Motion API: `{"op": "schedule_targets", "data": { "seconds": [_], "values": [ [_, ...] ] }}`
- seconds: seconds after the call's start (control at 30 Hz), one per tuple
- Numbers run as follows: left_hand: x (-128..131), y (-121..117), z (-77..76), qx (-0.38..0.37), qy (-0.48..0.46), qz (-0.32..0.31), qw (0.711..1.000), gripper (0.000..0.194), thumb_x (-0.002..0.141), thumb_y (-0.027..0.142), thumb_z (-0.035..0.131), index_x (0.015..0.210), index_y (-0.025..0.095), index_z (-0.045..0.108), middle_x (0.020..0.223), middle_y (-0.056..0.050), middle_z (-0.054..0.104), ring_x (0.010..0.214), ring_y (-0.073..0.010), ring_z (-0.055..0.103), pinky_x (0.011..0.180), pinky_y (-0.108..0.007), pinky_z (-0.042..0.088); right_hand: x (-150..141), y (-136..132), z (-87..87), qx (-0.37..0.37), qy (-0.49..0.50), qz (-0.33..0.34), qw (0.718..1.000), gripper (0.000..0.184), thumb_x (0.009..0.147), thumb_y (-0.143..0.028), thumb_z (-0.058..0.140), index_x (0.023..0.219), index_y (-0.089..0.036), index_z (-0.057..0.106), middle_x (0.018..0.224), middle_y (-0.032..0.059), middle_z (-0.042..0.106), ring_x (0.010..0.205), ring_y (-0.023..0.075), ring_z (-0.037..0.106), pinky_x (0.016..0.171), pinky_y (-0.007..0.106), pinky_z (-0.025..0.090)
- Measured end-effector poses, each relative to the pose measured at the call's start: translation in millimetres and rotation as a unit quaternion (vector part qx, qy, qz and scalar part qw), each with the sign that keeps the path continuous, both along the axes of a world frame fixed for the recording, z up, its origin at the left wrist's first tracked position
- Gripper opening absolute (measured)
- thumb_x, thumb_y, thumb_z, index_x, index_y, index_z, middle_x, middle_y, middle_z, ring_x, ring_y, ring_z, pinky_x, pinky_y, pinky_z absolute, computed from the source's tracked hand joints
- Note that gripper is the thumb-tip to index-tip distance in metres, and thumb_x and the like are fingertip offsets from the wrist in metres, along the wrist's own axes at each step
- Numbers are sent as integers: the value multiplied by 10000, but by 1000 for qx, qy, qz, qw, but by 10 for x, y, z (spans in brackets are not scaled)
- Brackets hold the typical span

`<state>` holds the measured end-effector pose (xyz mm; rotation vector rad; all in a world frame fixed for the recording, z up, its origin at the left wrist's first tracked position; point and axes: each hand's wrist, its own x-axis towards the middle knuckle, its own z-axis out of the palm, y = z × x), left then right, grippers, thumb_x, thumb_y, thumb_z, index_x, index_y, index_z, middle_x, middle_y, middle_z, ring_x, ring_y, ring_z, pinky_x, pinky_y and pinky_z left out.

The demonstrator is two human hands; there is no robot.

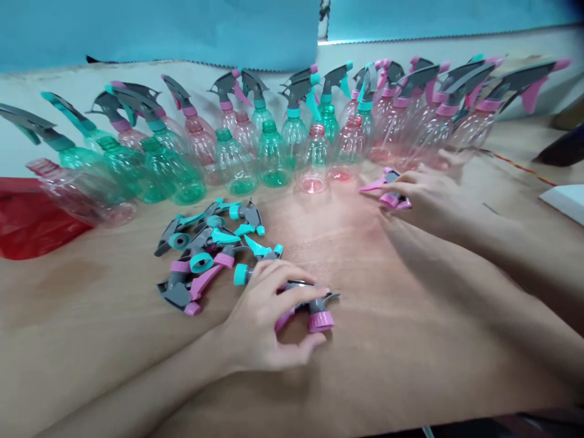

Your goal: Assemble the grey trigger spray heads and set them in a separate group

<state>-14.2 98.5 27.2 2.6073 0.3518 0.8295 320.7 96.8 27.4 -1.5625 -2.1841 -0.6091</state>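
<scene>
My left hand [274,310] is curled over a grey trigger spray head with a pink collar [321,320], its fingers on top and the thumb at the near side. Another spray head with a turquoise collar [240,274] lies partly hidden behind that hand. Farther right, my right hand [424,188], slightly blurred, has its fingers closed at a pink and grey spray head [396,200] low over the table. Left of my left hand lies a pile of loose spray heads [214,234] in grey, turquoise and pink.
Uncapped clear bottles, such as a pink one [312,161] and a green one [274,155], stand across the back. Bottles with spray heads [392,121] line the wall. A tilted pink bottle [86,194] is near red plastic [27,225] at left. A red-yellow cord [520,165] lies at right.
</scene>
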Motion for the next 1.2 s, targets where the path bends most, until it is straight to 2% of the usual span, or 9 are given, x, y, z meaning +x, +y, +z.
{"op": "schedule_targets", "data": {
  "seconds": [0.17,0.33,0.43,0.53,0.67,0.77,0.87,1.0,1.2],
  "values": [
    [55,-57,-16,-21,91,-39,995,401,733,167,610,1129,215,569,1112,-75,580,1033,-208,523,928,-415,416,-384,-195,-28,-68,13,36,997,187,845,-296,533,954,-213,661,983,97,662,900,255,607,797,448,425],
    [69,-24,-73,-18,52,-35,998,320,794,119,578,1103,203,588,1078,-63,627,1053,-207,536,915,-390,464,-897,-414,131,-166,74,147,972,160,865,-281,539,971,-228,646,998,50,660,945,214,595,880,437,410],
    [68,-11,-64,-26,-15,-14,999,280,789,114,604,1060,184,603,1014,-62,665,1023,-209,576,888,-373,494,-1043,-503,243,-254,125,211,936,304,845,-356,574,1109,-207,589,1120,75,612,1007,193,576,849,339,463],
    [56,-18,-27,-61,-76,28,995,213,778,87,609,974,169,623,945,-58,674,921,-185,618,835,-329,507,-1112,-538,275,-286,153,240,915,524,801,-383,629,1262,-193,467,1202,77,559,1096,178,524,921,313,440],
    [46,-86,-2,-180,-114,89,973,136,813,125,581,935,178,612,920,-31,645,877,-148,610,786,-257,494,-1271,-532,153,-187,183,242,934,638,758,-465,650,1265,-142,438,1230,103,538,1157,200,477,969,347,401],
    [57,-184,-17,-292,-145,116,938,86,840,153,560,910,202,573,901,4,617,831,-110,602,745,-202,497,-1441,-521,15,-69,187,225,954,396,849,-410,555,1125,-128,528,1055,80,639,977,188,577,1049,440,279],
    [64,-270,-44,-373,-175,110,905,70,840,171,574,872,206,523,877,26,579,785,-79,591,697,-155,496,-1559,-510,-78,-25,194,218,956,228,876,-329,516,997,-144,570,879,30,674,788,157,603,1080,492,163],
    [67,-296,-64,-411,-190,104,886,72,862,198,564,862,204,492,897,30,552,788,-58,574,694,-129,481,-1589,-474,-157,-7,258,219,941,230,826,-327,583,984,-167,541,883,19,662,824,159,609,1072,493,168],
    [90,-279,-72,-396,-170,91,898,131,903,225,507,783,183,480,871,15,555,772,-68,547,665,-146,462,-1555,-434,-280,52,324,222,918,223,760,-270,651,893,-182,495,871,21,641,818,152,614,1026,475,246]
  ]
}}
